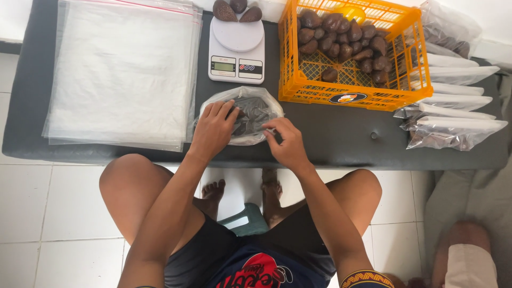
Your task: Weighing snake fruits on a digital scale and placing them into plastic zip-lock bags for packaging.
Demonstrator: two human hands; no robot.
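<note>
Your left hand lies flat on top of a small clear bag full of dark brown fruit, fingers spread and pressing down, not closed around it. Your right hand is at the bag's right edge, with thumb and first finger pinched on the plastic there. The bag sits on the near edge of the dark table, right in front of you and just this side of the white kitchen scale. Three loose fruits sit at the far side of the scale. To the far right of the bag stands an orange crate with more of the same brown fruit in it. On the left lies a flat stack of empty clear bags. On the right side of the table are filled bags lying in a row. It looks like you are at the closing step: the bag seems full, and you are squashing it flat while you work on its open edge. For the next move you would need to keep the left hand steady so no fruit rolls out, and run the pinching fingers carefully along the edge so it shuts all the way. I cannot tell if any part of the edge is shut yet.
</note>
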